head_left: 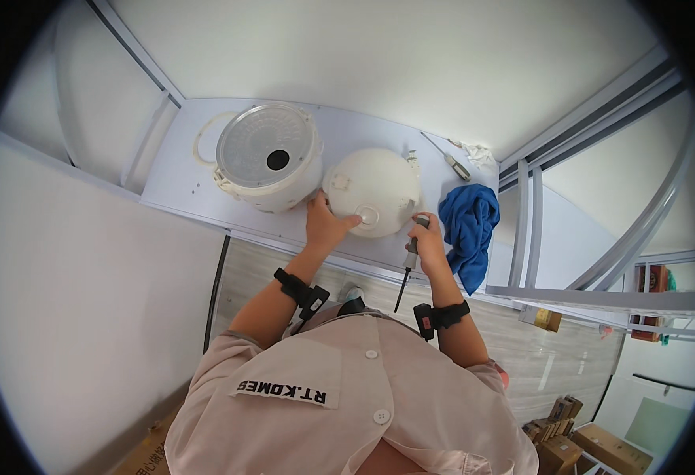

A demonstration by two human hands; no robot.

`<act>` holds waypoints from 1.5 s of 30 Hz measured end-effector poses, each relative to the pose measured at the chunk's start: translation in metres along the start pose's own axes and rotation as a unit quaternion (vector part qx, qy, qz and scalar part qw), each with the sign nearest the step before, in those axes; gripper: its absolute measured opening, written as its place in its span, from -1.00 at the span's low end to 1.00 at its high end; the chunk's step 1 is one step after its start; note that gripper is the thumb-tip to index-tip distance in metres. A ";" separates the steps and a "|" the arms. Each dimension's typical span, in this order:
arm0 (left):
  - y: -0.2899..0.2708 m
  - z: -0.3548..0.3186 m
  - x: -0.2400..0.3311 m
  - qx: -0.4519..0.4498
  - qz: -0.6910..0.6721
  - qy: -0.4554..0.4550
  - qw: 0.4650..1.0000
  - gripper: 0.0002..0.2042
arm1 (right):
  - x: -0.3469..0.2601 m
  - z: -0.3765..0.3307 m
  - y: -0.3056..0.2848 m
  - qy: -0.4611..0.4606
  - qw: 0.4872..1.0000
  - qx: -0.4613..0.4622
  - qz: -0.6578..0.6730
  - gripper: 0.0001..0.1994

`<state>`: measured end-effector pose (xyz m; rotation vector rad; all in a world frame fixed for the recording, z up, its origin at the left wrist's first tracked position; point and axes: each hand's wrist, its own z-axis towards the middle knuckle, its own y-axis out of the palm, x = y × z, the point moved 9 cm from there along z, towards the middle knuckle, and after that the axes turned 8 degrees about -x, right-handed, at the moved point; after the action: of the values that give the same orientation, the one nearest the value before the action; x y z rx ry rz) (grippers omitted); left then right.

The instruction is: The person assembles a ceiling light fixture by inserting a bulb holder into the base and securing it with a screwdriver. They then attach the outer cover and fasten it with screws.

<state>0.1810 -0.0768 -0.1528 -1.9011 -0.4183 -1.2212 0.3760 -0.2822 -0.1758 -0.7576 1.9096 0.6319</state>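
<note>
A smooth, rounded white shell is sitting on the pale counter (181,178) near its front edge, 1 round cap (366,215) marking the dome (379,184). The left hand (333,223) is spreading its thumb and fingers wide against the curve. The right hand (429,237) is wrapping its fingers around a grey-handled screwdriver (411,256), its slim dark shaft pointing toward the person. Just left, a drum-shaped white pot (288,194) is showing a shiny disc (254,141) with 1 black circle. Rightward, blue cloth (471,226) is lying in soft folds, a 2nd screwdriver (458,167) resting beyond.
</note>
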 end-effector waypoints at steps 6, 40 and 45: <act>-0.002 -0.015 0.040 0.004 -0.252 0.109 0.962 -0.19 | -0.024 -0.004 -0.005 -0.041 0.998 -0.021 0.053 -0.55; -0.121 -0.038 0.094 -0.033 -0.484 0.137 0.863 -0.46 | -0.025 0.003 0.073 -0.207 0.828 0.076 -0.516 -0.59; -0.126 -0.032 0.089 -0.065 -0.499 0.134 0.854 -0.46 | -0.024 0.009 0.080 -0.194 0.810 0.099 -0.545 -0.56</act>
<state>0.1226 -0.0384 -0.0114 -1.5638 -1.2913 -2.1819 0.3314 -0.2165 -0.1489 -1.2858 0.8814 -0.1495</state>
